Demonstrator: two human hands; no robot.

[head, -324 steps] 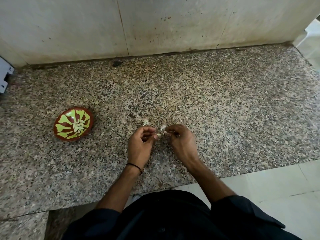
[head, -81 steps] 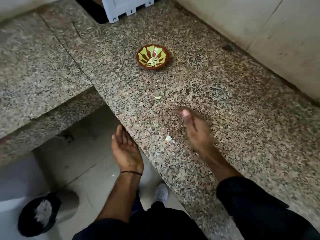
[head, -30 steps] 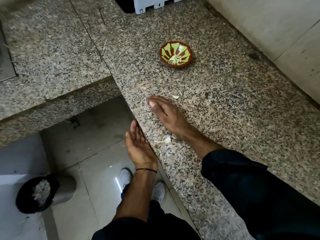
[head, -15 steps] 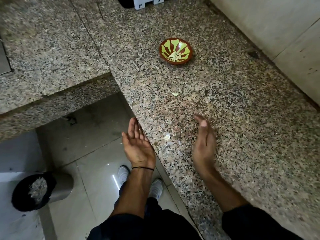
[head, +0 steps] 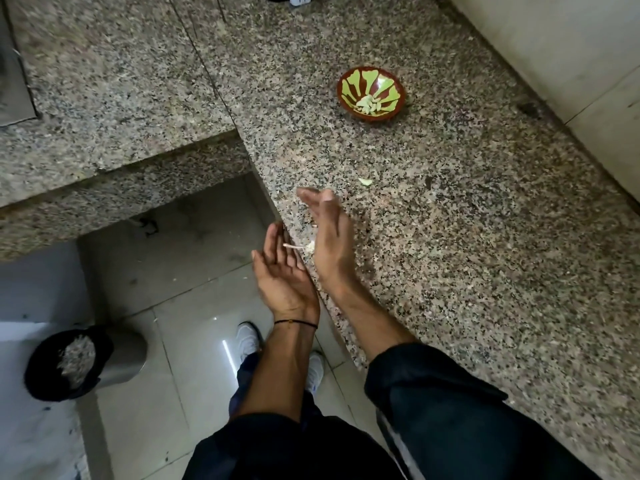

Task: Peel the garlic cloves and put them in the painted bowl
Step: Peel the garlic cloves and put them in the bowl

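My right hand (head: pixel 330 237) is flat, fingers straight, behind the peel scraps (head: pixel 308 247); left hand (head: pixel 282 275) cupped open just across them. The painted bowl (head: pixel 349 86) with the garlic cloves (head: pixel 370 103) (peeled, I think) sits well beyond my fingertips (head: pixel 306 195).

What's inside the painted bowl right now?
A small heap of pale peeled garlic cloves lies at the bottom of the painted bowl. The heap hides the bowl's centre and any cloves beneath.

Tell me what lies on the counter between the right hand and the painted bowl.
Nothing blocks the way. Only one small pale scrap lies flat on the granite counter, roughly between the right hand and the painted bowl, and it is low enough to pass over.
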